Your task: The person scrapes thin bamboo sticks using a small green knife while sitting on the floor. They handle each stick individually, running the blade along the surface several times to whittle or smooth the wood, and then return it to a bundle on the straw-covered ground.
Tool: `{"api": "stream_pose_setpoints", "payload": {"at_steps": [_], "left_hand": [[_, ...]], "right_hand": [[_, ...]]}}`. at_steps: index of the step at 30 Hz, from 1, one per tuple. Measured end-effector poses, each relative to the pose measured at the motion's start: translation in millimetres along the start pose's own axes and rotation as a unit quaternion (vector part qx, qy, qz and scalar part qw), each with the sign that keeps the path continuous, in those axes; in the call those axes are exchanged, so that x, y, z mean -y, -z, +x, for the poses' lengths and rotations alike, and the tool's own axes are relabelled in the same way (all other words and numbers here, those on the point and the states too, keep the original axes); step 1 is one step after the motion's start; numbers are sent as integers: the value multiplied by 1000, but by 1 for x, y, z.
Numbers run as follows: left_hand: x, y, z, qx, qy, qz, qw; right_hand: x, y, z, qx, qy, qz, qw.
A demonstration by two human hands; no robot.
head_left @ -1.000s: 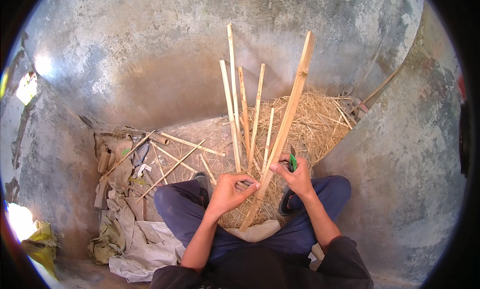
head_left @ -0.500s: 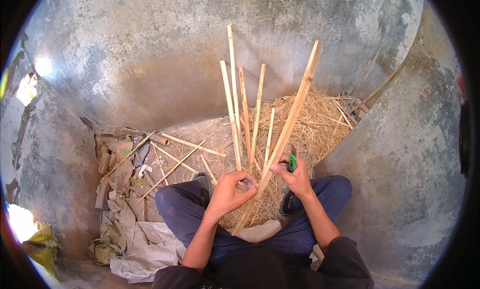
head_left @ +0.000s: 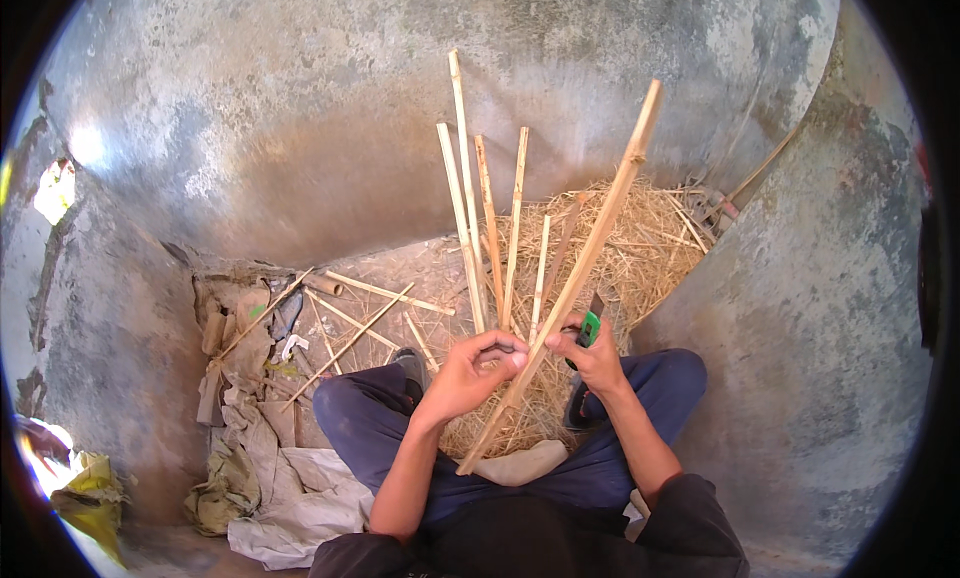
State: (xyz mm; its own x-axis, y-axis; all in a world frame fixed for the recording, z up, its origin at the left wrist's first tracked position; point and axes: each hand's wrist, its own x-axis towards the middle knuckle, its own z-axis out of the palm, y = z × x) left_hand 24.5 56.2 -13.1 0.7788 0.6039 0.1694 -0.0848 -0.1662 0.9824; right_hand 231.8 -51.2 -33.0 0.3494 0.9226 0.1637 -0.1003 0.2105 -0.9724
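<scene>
A long bamboo strip (head_left: 595, 243) slants up and away from my lap, its lower end between my thighs. My left hand (head_left: 468, 376) has curled fingers, thumb and fingertips pinched at the strip's left edge. My right hand (head_left: 595, 360) grips a green utility knife (head_left: 589, 328) whose blade is out and points away from me. The right thumb and fingertips also touch the strip's right side. Beyond my hands, several narrower bamboo strips (head_left: 515, 228) stand upright, leaning toward the far wall. Their lower ends are partly hidden behind my left hand.
Shredded straw and shavings (head_left: 640, 243) are heaped at the far right and between my legs. Loose bamboo sticks (head_left: 365, 328) lie on the floor at left, by crumpled pale sacking (head_left: 300, 503). Curved grey walls (head_left: 330, 118) rise close around me on several sides.
The long strip's upper end has swung slightly right. My left hand has moved a little up along it, and the knife has tilted so more of its blade shows.
</scene>
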Motion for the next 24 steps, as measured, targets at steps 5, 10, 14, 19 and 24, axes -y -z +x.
{"api": "stream_pose_setpoints", "payload": {"at_steps": [5,10,14,19,24], "left_hand": [[12,1,-21,174,183,-156,955],[-4,-14,-29,54,122,-20,991],[-16,-21,-27,-34,76,88,993],[-18,-21,-27,-45,43,99,993],[-21,-20,-28,-48,46,108,992]], "right_hand": [[9,2,7,-43,16,-60,997],[46,11,4,-32,132,-289,948],[59,18,-11,9,201,-425,882],[70,5,-15,39,219,-514,828],[79,-1,-18,15,230,-546,805]]}}
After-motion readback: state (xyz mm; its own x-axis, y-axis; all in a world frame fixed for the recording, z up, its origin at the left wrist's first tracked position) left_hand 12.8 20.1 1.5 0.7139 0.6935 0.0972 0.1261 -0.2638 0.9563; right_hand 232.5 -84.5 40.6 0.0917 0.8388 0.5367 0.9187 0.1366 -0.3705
